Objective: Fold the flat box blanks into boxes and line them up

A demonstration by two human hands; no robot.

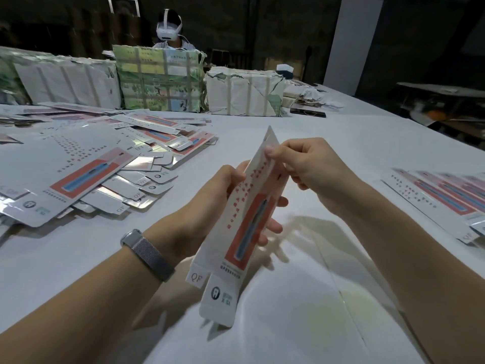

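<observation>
Head view, described from left to right. At far left, a loose pile of flat box blanks (pixel 86 164) lies fanned across the white table (pixel 354 143), each blank white with a red panel and a blue strip, several showing tabs marked "QF". Behind the pile, along the far edge of the table, stand taped paper-wrapped bundles (pixel 157 80); a person wearing a white headset (pixel 169 27) sits beyond them.

At centre, the left hand (pixel 225 203), its wrist bearing a metal mesh bracelet (pixel 148 254), grasps a single box blank (pixel 241 222) around its middle, thumb on the near face and fingers wrapped behind it, their tips showing past the right edge. The blank is held above the table, tilted, with its printed face toward the camera; its lower flaps, one marked "QF" and one bearing a tooth logo, hang free nearest the viewer.

The right hand (pixel 309 164) pinches the upper part of the same blank, thumb and forefinger closed on the top edge, the remaining fingers curled.

At far right, a row of boxes (pixel 441 198) lies side by side, touching one another, near the table edge, well apart from the hands.
</observation>
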